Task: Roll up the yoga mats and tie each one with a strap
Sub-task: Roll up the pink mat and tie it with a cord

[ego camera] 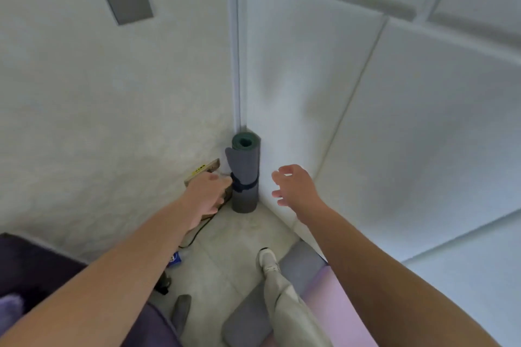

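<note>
A rolled grey yoga mat (244, 172) with a teal inner layer stands upright in the corner where two white walls meet. A dark blue strap (244, 185) is tied around its lower half. My left hand (208, 194) hovers just left of the mat at strap height, fingers loosely curled, holding nothing that I can see. My right hand (293, 186) is a short way to the mat's right, fingers spread and empty. A flat pink mat (335, 307) with a grey one (301, 262) under it lies on the floor at the bottom right.
A small wooden board with a yellow label (202, 171) and a black cable (201, 229) lie by the left wall. A dark purple cushion (25, 267) sits at the bottom left. My leg and white shoe (266, 259) stand on the tiled floor (225, 248).
</note>
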`<state>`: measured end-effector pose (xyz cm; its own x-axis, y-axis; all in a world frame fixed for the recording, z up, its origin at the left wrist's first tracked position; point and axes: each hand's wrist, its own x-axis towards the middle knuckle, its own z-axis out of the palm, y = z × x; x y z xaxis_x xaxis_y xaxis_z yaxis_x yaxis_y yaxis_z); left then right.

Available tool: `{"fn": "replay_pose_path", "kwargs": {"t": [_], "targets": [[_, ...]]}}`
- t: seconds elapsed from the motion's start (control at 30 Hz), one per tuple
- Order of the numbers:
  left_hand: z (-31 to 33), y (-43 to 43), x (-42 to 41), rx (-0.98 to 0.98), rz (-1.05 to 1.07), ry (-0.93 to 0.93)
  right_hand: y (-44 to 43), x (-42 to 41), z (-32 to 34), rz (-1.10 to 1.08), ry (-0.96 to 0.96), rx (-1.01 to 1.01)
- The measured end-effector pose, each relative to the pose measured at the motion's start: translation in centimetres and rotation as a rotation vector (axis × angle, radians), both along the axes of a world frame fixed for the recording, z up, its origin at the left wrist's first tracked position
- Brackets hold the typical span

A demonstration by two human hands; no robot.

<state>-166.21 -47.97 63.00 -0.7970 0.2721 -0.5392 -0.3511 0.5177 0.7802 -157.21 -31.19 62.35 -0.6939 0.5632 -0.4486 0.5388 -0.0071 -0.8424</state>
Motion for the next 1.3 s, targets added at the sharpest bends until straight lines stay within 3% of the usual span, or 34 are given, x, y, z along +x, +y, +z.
{"fn": "replay_pose_path", "kwargs": {"t": [0.27,0.6,0.8,1.07,1.3], "targets": [[8.4,1.9,13.0,0.078,-0.225,-0.034,-0.3,16.7,7.4,-0.170,0.070,-0.025],[9.6,11.5,31.7,0.030,-0.561,0.013,3.7,38.3,8.5,-0.503,0.201,-0.117],[6.9,17.1,50.8,-0.059,-0.816,-0.006,4.3,61.5,3.7,-0.780,0.231,-0.206],[0.8,19.8,84.4,-0.226,-1.273,0.002,-3.0,96.1,-5.0,-1.260,0.155,-0.381],[0.0,16.9,106.2,-0.297,-1.799,0.031,-11.7,113.0,-7.7,-1.607,0.114,-0.433]]}}
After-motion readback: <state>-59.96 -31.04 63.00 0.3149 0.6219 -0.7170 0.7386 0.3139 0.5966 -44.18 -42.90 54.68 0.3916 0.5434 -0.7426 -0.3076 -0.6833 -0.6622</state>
